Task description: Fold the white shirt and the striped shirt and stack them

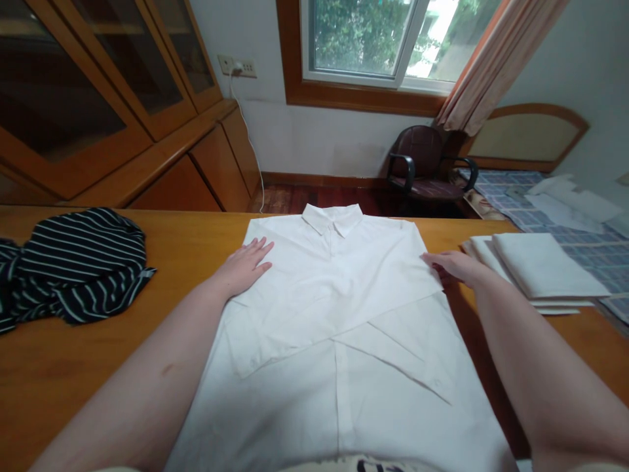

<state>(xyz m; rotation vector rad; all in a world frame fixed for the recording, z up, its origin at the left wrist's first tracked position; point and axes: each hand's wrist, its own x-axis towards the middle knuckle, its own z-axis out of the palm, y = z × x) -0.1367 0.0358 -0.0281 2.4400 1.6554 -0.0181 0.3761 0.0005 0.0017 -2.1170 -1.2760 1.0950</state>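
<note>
A white collared shirt (334, 308) lies flat on the wooden table (98, 367), collar at the far side, both sleeves folded in and crossed over the front. My left hand (244, 265) rests flat, fingers stretched out, on the shirt's left shoulder edge. At the shirt's right edge, near the folded sleeve, my right hand (455, 265) lies with fingers extended and touching the cloth. Neither hand grips anything.
A crumpled black-and-white striped garment (73, 269) lies at the table's left. A stack of folded white cloth (538, 269) sits at the right. Beyond the table are a dark office chair (427, 167), wooden cabinets, a window and a bed at the right.
</note>
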